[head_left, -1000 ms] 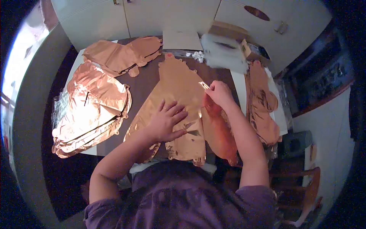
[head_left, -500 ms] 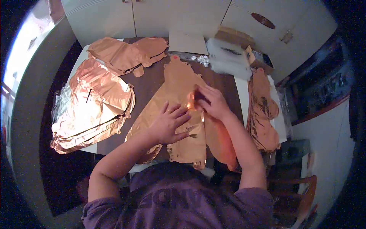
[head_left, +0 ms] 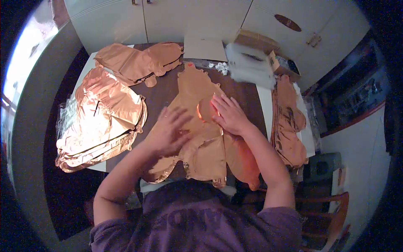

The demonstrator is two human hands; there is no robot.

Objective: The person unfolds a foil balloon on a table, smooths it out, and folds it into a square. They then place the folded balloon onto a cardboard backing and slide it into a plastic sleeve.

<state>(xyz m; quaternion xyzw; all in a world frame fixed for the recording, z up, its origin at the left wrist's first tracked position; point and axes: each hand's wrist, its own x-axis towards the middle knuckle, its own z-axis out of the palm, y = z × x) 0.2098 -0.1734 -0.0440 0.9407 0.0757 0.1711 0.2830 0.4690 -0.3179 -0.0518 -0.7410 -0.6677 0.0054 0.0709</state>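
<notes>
Foil stack (head_left: 100, 122) left of balloon (head_left: 197, 126) (seemingly flat)

We look steeply down from our head, close over the tabletop (head_left: 161, 90); cupboards fill the frame's top, our torso the bottom.

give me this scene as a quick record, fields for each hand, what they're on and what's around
left hand: flat, fingers spread, on the foil balloon
right hand: flat, palm down, on the same balloon beside the left
foil balloon: copper-coloured, deflated, lying flat on the dark table
left side: stack of foil balloons
far left: more folded balloons
right side: balloons on the table edge
far edge: cardboard box, cardboard sheet
</notes>
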